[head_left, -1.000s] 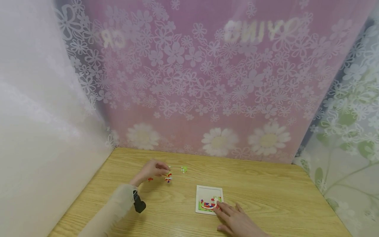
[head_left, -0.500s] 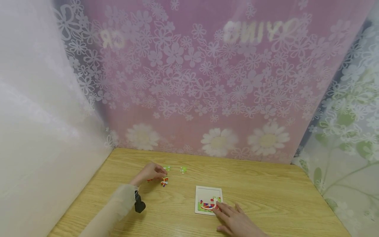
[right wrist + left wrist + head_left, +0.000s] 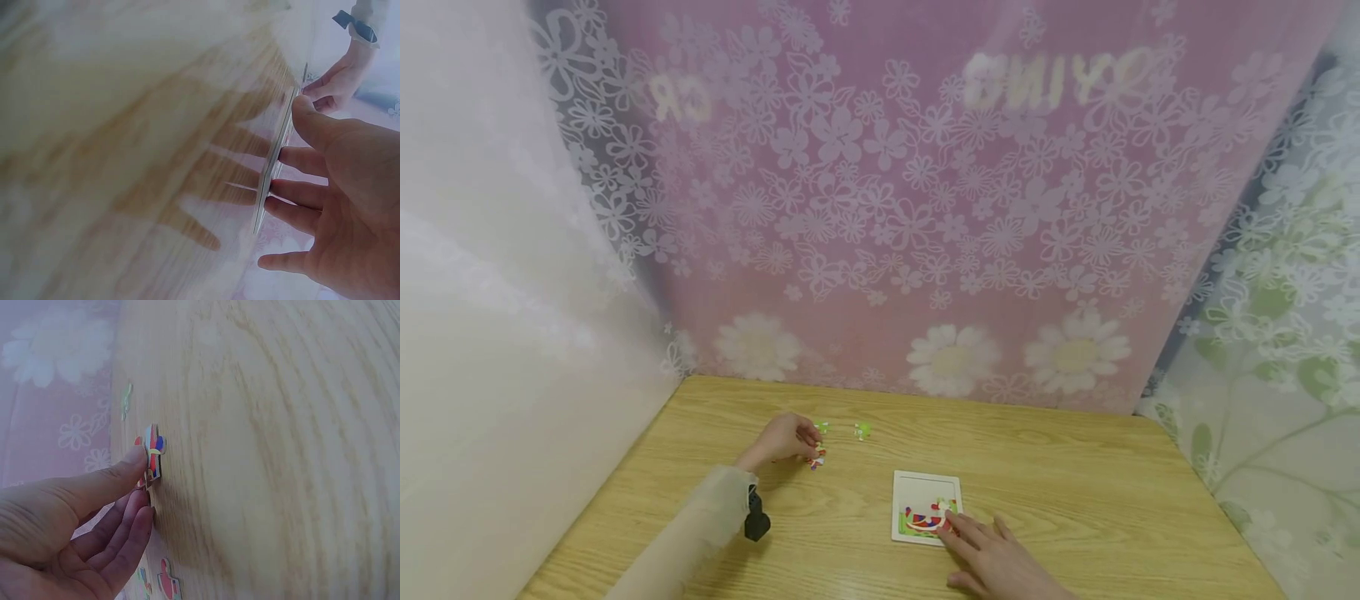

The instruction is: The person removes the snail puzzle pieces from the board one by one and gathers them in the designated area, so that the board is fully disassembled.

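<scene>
My left hand (image 3: 786, 439) pinches a red, white and blue jigsaw piece (image 3: 817, 461) on the left of the table. In the left wrist view, the thumb tip of that hand (image 3: 94, 519) lies against the piece (image 3: 154, 453), and the curled fingers sit close below it. Part of the piece is hidden by the thumb. My right hand (image 3: 994, 557) rests its extended fingertips on the lower right of a white-framed puzzle board (image 3: 895, 504). Several fitted red, blue and green pieces (image 3: 925, 523) fill the board's lower part. In the right wrist view, the fingers (image 3: 300, 195) touch the board's edge.
Two green pieces (image 3: 862, 431) (image 3: 823, 427) lie behind the left hand on the wooden table (image 3: 1060, 475). Another piece with red (image 3: 167, 581) shows low in the left wrist view. A flowered curtain (image 3: 887, 208) hangs along the table's back edge.
My left hand has drawn slightly down, and the red, white and blue piece has shifted left and turned with it. The right hand stays on the board.
</scene>
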Tool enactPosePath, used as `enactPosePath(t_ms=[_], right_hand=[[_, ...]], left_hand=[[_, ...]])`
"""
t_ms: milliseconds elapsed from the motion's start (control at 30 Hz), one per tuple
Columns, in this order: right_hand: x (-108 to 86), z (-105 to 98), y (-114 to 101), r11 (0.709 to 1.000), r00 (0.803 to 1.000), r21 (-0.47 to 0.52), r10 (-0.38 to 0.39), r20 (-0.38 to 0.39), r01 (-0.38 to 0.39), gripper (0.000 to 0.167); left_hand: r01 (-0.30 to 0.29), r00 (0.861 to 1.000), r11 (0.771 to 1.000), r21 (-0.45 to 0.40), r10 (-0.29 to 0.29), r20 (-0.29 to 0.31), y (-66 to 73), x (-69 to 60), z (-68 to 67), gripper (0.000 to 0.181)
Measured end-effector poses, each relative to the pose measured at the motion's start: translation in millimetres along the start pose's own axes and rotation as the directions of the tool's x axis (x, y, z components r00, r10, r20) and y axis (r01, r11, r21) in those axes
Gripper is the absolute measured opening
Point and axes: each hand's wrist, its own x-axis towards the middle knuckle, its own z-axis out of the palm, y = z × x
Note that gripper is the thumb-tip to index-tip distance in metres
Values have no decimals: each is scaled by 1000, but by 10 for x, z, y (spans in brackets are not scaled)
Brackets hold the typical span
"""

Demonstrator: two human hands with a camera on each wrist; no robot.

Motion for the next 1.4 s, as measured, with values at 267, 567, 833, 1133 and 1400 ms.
enactPosePath(t_ms=[267,567,833,1133,1400], right_hand=[[-2,-11,-7,1000,1000,18,-3,-15,3,59],[-14,-55,-10,998,1000,68,3,3,-3,59],[-22,-53,14,993,1000,115,14,22,-17,59],[-31,-87,12,979,993,185,62,101,-80,66],[-29,-116,-2,979,992,187,62,112,-83,69]], left_hand=[[8,1000,999,39,-8,-11,-36,25,15,12],[57,993,998,2,-57,-104,34,73,4,19],[37,997,993,-113,-45,-61,178,51,-28,30],[-9,999,983,-182,1,-44,346,53,71,32],[-61,998,971,-231,65,12,504,150,283,32]])
